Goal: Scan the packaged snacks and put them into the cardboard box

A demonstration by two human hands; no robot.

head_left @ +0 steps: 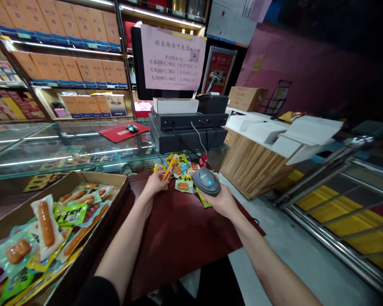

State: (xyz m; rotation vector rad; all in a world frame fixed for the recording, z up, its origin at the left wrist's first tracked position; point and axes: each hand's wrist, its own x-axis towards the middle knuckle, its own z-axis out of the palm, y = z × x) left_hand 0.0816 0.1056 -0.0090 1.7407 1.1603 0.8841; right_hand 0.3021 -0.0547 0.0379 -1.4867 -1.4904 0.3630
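Note:
My right hand (225, 200) is wrapped round a grey barcode scanner (206, 180) with a small blue light on its top. Between the fingers of my left hand (156, 182) is a narrow yellow-and-red snack packet (170, 167), tilted upward. A heap of small colourful snack packets (187, 170) lies between and beyond my hands on the dark red tabletop (181, 229). Nearest me in that heap is a clear packet with a sausage (184, 186). A green packet (204, 199) lies partly under the scanner and right hand.
At left stands a cardboard tray (123, 180) of packaged sausages and snacks. Behind the tabletop are a glass counter (67, 159), a red mouse pad (115, 135) and a monitor with a paper sign (174, 57). A metal railing (319, 231) runs along the right.

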